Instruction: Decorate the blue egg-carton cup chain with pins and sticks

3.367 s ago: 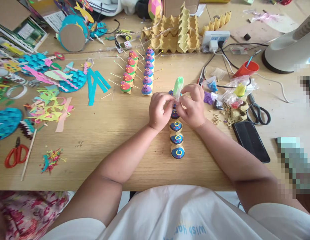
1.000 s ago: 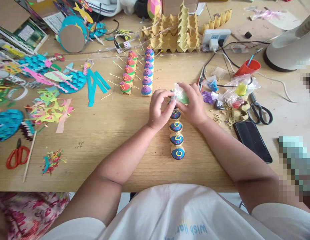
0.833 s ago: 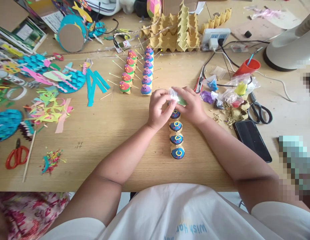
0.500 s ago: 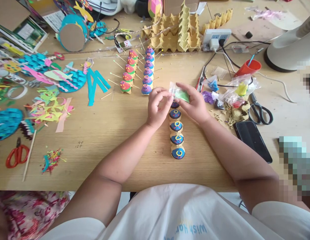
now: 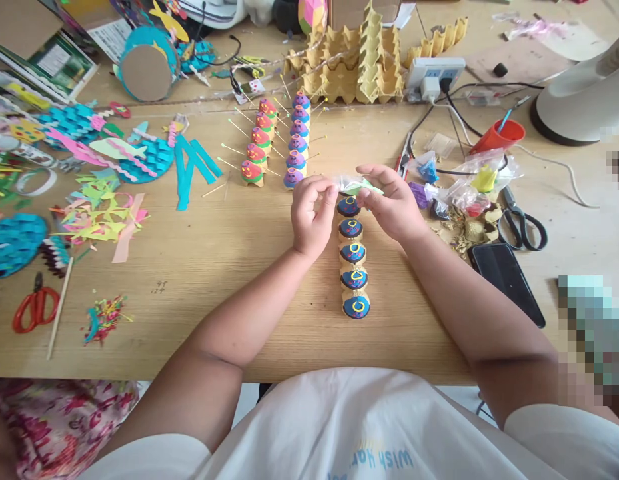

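Observation:
Between my two hands is a small clear plastic bag with something light green in it. My left hand pinches the bag's clear end between thumb and fingers. My right hand grips the green end, its thumb in front and its fingers behind. Right below the bag, a row of egg-carton cups covered in blue clay runs toward me on the table, with yellow rings and dark edges. The hands partly cover its far end.
Beyond stand a red-and-green row and a purple-and-blue row of cups with pins sticking out. To the right lie clay bags, black scissors, a phone and a tilted red cup. Paper scraps and red-handled scissors are left.
The bag has tilted flatter and edge-on in my hands. My left hand has shifted slightly left and my right hand slightly right; more of the row's far cup shows.

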Action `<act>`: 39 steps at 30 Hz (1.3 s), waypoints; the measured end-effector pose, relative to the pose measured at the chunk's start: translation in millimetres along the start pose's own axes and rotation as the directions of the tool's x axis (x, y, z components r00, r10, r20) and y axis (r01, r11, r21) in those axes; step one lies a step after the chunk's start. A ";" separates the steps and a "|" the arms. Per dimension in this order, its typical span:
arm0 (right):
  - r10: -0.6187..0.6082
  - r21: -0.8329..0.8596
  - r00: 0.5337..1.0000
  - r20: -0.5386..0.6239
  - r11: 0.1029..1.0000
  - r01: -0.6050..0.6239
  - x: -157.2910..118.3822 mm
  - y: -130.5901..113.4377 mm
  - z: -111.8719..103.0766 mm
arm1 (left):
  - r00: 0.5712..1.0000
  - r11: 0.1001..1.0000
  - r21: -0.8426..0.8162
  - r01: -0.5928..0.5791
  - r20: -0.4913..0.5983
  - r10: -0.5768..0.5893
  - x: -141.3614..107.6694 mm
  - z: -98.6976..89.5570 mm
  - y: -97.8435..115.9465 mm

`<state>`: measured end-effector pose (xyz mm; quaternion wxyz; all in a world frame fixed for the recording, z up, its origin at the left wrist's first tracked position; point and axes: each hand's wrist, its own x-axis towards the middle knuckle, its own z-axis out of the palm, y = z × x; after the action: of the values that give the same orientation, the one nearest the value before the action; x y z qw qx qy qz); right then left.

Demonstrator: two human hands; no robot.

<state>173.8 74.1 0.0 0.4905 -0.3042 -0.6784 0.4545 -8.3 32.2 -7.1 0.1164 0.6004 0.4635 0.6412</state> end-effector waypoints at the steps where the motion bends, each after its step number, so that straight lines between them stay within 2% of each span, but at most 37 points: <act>1: 0.051 0.056 0.999 -0.017 0.997 -0.050 0.1 -2.7 1.2 | 0.999 0.998 -0.048 0.044 0.003 -0.044 -1.0 1.1 -0.5; 3: 0.126 0.137 0.991 -0.051 0.984 -0.118 0.2 -10.6 3.7 | 0.992 0.984 -0.125 0.128 0.010 -0.127 -2.5 3.0 -0.4; 5: 0.136 0.144 0.987 -0.081 0.982 -0.123 0.4 -18.8 5.6 | 0.987 0.974 -0.161 0.159 0.024 -0.157 -2.7 3.6 1.1; 9: 0.108 0.116 0.980 -0.168 0.989 -0.089 2.0 -26.7 6.7 | 0.995 0.992 -0.109 0.064 0.089 -0.054 -0.2 1.4 5.4; 12: 0.130 0.156 0.974 -0.186 0.983 -0.101 2.8 -25.0 6.7 | 0.992 0.999 -0.042 0.020 0.126 -0.014 0.5 0.6 5.4; 19: 0.154 0.204 0.986 -0.062 0.969 -0.139 1.6 -23.8 7.4 | 0.993 0.992 -0.090 0.092 0.088 -0.085 -1.8 3.6 -2.6; 23: 0.166 0.190 0.983 -0.076 0.970 -0.149 0.6 -27.1 7.5 | 0.985 0.974 -0.178 0.142 0.127 -0.120 -2.1 1.1 -2.0; 26: 0.226 0.252 0.971 -0.077 0.947 -0.200 0.8 -26.6 5.9 | 0.988 0.970 -0.221 0.099 0.142 -0.068 -1.8 -0.9 -2.8; 30: 0.278 0.346 0.959 -0.045 0.905 -0.246 1.8 -26.8 3.8 | 0.988 0.984 -0.171 0.043 0.150 -0.017 -1.6 0.4 -6.2; 39: 0.276 0.386 0.961 0.017 0.885 -0.261 1.5 -29.7 3.4 | 0.983 0.998 -0.042 0.055 0.180 -0.046 1.2 0.6 -15.9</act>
<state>171.1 62.4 27.4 0.4860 -0.3018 -0.5179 0.6360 -14.6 41.9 -18.0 0.1879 0.6408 0.4510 0.5921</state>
